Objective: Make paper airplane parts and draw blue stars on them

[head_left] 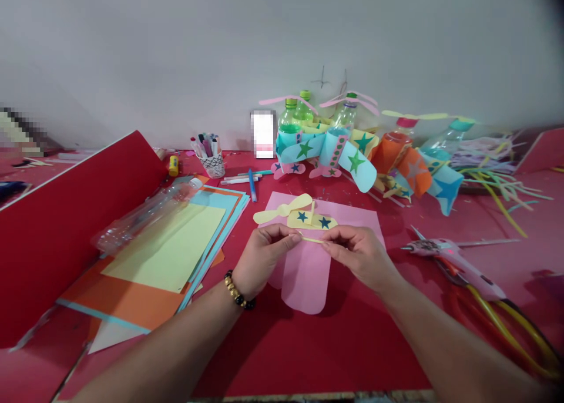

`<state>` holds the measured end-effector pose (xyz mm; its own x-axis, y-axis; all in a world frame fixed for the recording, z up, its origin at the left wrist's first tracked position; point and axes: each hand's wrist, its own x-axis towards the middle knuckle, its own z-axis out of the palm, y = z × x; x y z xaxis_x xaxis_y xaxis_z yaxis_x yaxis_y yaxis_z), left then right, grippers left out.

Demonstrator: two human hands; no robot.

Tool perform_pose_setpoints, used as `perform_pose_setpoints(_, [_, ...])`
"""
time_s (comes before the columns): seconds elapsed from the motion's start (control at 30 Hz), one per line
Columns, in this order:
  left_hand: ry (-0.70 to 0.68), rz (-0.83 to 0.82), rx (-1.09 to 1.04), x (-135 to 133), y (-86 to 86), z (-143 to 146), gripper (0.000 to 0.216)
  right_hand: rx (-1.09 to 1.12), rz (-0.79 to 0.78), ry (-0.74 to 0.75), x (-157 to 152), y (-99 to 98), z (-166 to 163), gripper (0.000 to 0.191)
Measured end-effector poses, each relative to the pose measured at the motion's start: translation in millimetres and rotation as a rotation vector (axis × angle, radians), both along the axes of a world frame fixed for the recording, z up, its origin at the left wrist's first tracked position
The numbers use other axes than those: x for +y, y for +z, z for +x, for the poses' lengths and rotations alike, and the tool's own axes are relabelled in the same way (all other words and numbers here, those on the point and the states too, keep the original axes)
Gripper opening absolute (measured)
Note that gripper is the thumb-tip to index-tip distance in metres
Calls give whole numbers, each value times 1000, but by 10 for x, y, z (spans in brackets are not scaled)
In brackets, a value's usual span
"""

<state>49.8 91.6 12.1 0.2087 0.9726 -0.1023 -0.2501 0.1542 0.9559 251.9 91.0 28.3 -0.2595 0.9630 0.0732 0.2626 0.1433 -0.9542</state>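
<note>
Okay, left hand (267, 257) and right hand (359, 257) pinch a yellow paper strip (312, 239) running sideways. Its ends are hidden (from me, anyway).

From my remote feed, the person's arms enter along the bottom edge: the left forearm (171, 344) at about 7 o'clock and the right forearm (458, 356) at about 5 o'clock. Both show bare skin all the way to the frame edge. I can make out one worn item, a beaded bracelet (238, 289) around the left wrist, at about 7 o'clock from the frame's centre. It's a single strand of round beads, with ribbed gold-coloured ones on the outer side and glossy black ones running towards the underside. It sits snugly. The left hand (264, 259) and right hand (359, 256) are bare, and the fingernails look trimmed short.
</note>
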Motion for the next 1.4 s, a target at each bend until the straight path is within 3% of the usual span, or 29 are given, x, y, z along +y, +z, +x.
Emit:
perform_pose_setpoints(0.27, [-75, 33, 60, -10, -8, -2, 23, -63, 22, 9, -26, 38, -30, 15])
perform_pose_setpoints(1.4, [-65, 49, 142, -27, -11, 6, 19, -55, 166, 34, -28, -10, -58, 13])
